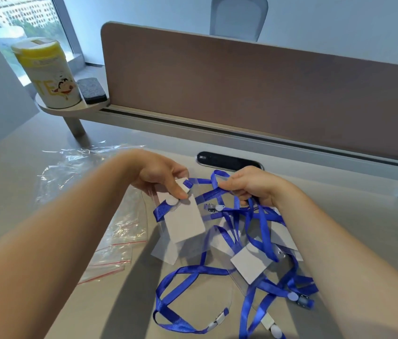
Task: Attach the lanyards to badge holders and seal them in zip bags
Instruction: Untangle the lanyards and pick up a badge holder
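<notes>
My left hand [161, 174] pinches the top of a clear badge holder with a white card [185, 221], lifted above the table, where a blue lanyard's clip sits. My right hand [249, 185] grips the blue lanyard strap [217, 192] that runs to that holder. Beneath lie several more blue lanyards [188, 272] tangled with other badge holders [249, 265] and metal clips [215, 207]. A stack of clear zip bags with red seal strips [112, 255] rests at the left of the pile.
Crumpled clear plastic wrap [70, 167] lies at the far left. A brown desk divider [266, 94] closes the back, with a black cable port [229, 161] before it. A small shelf [70, 108] carries a yellow-lidded canister [46, 72] and a grey eraser [91, 90].
</notes>
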